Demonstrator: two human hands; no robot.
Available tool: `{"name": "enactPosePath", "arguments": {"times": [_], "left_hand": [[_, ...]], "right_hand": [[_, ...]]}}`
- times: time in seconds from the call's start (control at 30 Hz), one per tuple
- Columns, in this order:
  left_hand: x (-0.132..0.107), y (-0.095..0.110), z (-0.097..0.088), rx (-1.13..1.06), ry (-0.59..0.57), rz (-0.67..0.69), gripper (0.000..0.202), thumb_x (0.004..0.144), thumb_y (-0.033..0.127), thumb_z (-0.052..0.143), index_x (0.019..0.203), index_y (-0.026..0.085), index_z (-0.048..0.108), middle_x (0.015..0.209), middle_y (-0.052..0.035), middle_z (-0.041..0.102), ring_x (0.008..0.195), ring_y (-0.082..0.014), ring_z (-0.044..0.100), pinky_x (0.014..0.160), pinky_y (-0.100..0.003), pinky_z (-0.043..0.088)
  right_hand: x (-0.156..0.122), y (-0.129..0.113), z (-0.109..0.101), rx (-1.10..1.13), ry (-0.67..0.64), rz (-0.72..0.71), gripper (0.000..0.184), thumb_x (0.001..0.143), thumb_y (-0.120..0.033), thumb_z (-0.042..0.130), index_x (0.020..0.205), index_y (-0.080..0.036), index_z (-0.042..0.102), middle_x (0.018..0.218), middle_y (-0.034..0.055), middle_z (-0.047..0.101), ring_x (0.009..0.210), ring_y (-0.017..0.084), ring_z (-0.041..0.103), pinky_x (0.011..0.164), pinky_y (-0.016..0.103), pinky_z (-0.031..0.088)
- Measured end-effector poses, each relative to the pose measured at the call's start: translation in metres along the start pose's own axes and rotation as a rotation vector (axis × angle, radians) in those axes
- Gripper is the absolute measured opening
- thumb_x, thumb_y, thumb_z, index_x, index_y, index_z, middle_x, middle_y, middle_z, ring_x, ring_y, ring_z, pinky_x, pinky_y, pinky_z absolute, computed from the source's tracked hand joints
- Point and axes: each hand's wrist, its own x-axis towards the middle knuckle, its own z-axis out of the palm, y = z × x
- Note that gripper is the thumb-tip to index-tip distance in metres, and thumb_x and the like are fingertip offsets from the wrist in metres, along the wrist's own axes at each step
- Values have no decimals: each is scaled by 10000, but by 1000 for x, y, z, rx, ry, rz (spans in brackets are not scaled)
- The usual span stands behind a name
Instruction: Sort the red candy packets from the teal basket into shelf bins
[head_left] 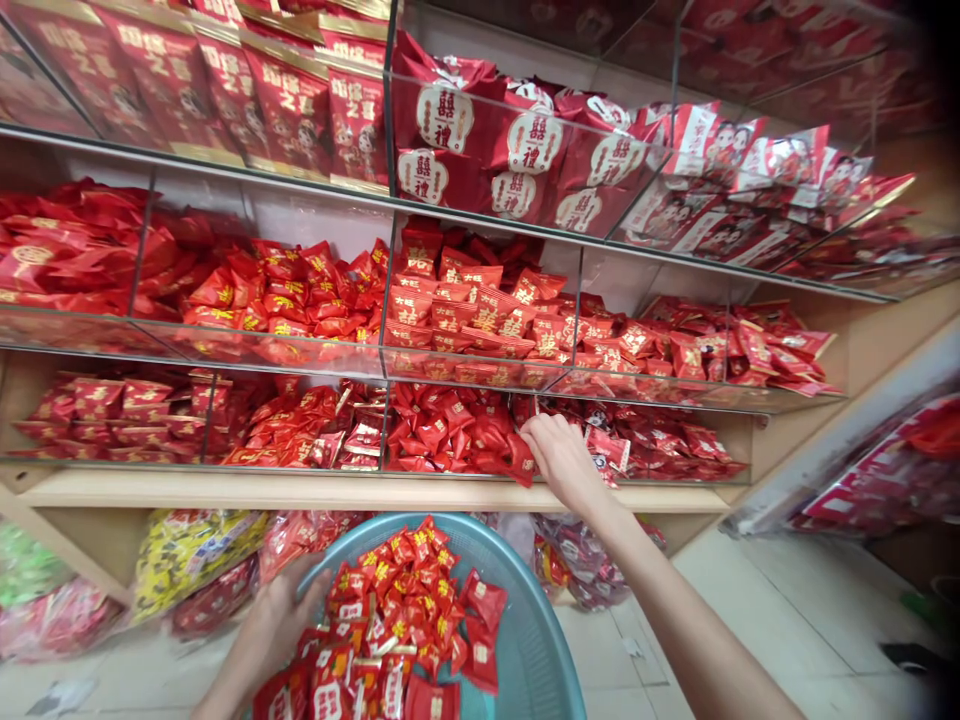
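Note:
My left hand (pixel 281 605) grips the left rim of a teal plastic basin (pixel 536 640) that holds a heap of small red candy packets (pixel 405 610). My right hand (pixel 559 460) reaches forward into the lowest glass bin, its fingers curled on a red candy packet (pixel 521 462) at the bin's front edge. That bin is full of red wrapped candies (pixel 450 430).
Glass-fronted shelves (pixel 480 370) in three tiers hold several kinds of red packets and pouches. A wooden ledge (pixel 360 492) runs beneath them. Bags of sweets, one yellow (pixel 187 555), lie under the ledge. Tiled floor (pixel 787 610) lies to the right.

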Motion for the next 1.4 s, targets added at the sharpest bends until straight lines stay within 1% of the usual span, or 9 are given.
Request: {"name": "enactPosePath", "arguments": {"times": [0.23, 0.33, 0.53, 0.63, 0.73, 0.8, 0.97, 1.2, 1.4], "left_hand": [[-1, 11, -8, -6, 26, 29, 381, 840, 443, 418, 1057, 196, 610, 1007, -86, 734, 953, -260, 676, 821, -345, 507], [-3, 27, -15, -61, 83, 61, 362, 815, 468, 462, 1006, 220, 644, 1027, -77, 729, 982, -260, 664, 840, -343, 507], [-12, 102, -36, -468, -14, 77, 356, 756, 492, 551, 934, 220, 697, 1034, -54, 730, 1033, -267, 635, 928, -368, 476], [-16, 140, -42, -758, -135, 59, 389, 763, 469, 579, 1031, 203, 672, 1119, -67, 699, 1081, -248, 609, 969, -358, 449], [-18, 163, -43, -994, -182, 26, 457, 764, 449, 607, 1149, 203, 616, 1137, -75, 685, 1070, -230, 612, 939, -346, 470], [-18, 169, -41, -1046, -189, 14, 421, 761, 434, 622, 1109, 198, 635, 1041, -66, 710, 970, -218, 641, 856, -329, 510], [-21, 168, -37, -976, -121, 32, 232, 748, 403, 640, 756, 174, 676, 672, -8, 665, 652, -151, 591, 661, -249, 495], [-25, 164, -36, -941, -58, 29, 197, 716, 380, 667, 696, 184, 670, 637, 15, 621, 608, -134, 539, 611, -220, 447], [-29, 162, -39, -935, -14, 46, 179, 735, 365, 661, 697, 190, 662, 660, 17, 620, 634, -135, 545, 622, -214, 446]], "right_hand": [[-4, 1, 0, 149, 13, 55, 238, 957, -250, 319, 875, -196, 535, 872, 58, 603, 793, 206, 473, 714, 323, 326], [-7, -2, -3, 289, 52, 82, 214, 946, -256, 336, 848, -202, 519, 851, 53, 593, 788, 204, 483, 728, 324, 350], [-15, -31, -12, 739, 83, 200, 189, 927, -314, 393, 820, -203, 503, 740, 11, 547, 690, 160, 500, 665, 277, 381], [-22, -53, -13, 978, 21, 237, 221, 922, -354, 410, 797, -199, 504, 733, -7, 517, 669, 137, 474, 633, 251, 381], [-32, -74, -9, 1160, -54, 248, 232, 918, -372, 423, 792, -194, 503, 745, -13, 500, 685, 127, 460, 638, 237, 387], [-38, -84, -6, 1227, -81, 257, 228, 915, -372, 432, 794, -192, 502, 740, -18, 489, 685, 122, 449, 644, 233, 388], [-46, -95, -1, 1308, -83, 276, 231, 907, -372, 452, 789, -188, 526, 739, -16, 498, 702, 124, 451, 674, 236, 396], [-48, -102, -8, 1343, -181, 330, 213, 836, -381, 568, 842, -181, 640, 771, 6, 620, 685, 131, 519, 638, 235, 413], [-49, -107, -3, 1325, -91, 354, 271, 845, -370, 556, 681, -166, 626, 678, 1, 596, 650, 127, 498, 637, 242, 400]]}}
